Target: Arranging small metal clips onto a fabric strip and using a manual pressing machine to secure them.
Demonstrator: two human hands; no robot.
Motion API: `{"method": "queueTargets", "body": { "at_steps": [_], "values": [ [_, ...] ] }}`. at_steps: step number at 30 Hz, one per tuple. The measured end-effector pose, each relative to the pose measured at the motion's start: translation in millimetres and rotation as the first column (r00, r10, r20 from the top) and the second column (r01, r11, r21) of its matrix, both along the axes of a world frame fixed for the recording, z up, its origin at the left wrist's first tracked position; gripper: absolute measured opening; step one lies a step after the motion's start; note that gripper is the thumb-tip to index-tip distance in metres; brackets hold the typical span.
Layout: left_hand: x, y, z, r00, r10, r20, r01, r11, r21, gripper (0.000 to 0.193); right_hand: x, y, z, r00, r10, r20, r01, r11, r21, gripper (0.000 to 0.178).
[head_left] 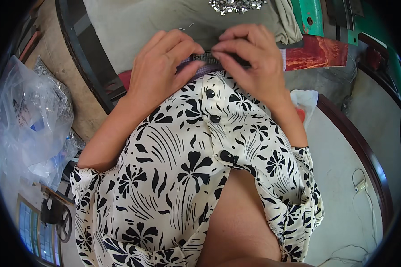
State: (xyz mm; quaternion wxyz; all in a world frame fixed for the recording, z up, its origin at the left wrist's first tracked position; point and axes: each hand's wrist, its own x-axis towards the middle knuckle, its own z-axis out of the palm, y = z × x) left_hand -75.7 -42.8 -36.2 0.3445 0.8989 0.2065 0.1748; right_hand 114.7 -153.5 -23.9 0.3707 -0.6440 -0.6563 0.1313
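Note:
Close in front of my body, a dark segmented strip [206, 58] with small ribbed links runs between my two hands. My left hand [158, 62] pinches its left end between thumb and fingers. On the other end, the thumb and fingertips of my right hand [254, 58] are closed, and they partly cover it. Whether the strip is metal or plastic I cannot tell. Beneath it lies a purple checked cloth [208, 69]. Two thin pin-like bits [191, 25] rest on the grey-green cloth [133, 26] beyond my hands.
A heap of small shiny metal pieces [237, 5] lies at the far edge of the cloth. Right of my hands are a red patterned board [318, 54] and green machine parts [308, 18]. Clear plastic bags [35, 120] fill the left side. A thin cable [369, 200] trails at right.

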Motion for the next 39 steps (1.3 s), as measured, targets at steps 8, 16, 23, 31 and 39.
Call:
{"method": "queueTargets", "body": {
  "at_steps": [8, 16, 23, 31, 39],
  "values": [
    [2.7, 1.4, 4.0, 0.998, -0.061, -0.013, 0.061, 0.998, -0.013, 0.025, -14.2, -12.4, -14.1, 0.995, -0.035, 0.094, 0.03, 0.998, 0.053, 0.018],
    [-5.0, -4.7, 11.2, 0.992, -0.069, -0.107, 0.073, 0.997, 0.035, 0.032, 7.6, -2.5, -4.2, 0.981, -0.059, 0.185, 0.053, 0.998, 0.039, 0.017],
    [14.3, 18.9, 25.7, 0.995, -0.025, -0.093, 0.014, 0.993, -0.121, 0.025, 31.0, 32.7, -11.1, 0.938, -0.128, 0.322, 0.102, 0.99, 0.094, 0.01],
    [50.7, 44.4, 5.2, 0.999, -0.02, -0.029, 0.024, 0.988, 0.152, 0.016, 32.6, 17.1, -2.3, 0.951, -0.075, 0.3, 0.054, 0.995, 0.08, 0.01],
    [39.1, 45.5, 9.3, 0.998, 0.048, -0.052, -0.049, 0.998, -0.025, 0.017, 36.4, 16.7, -2.4, 0.978, -0.144, 0.149, 0.145, 0.989, 0.008, 0.012]
  ]
}}
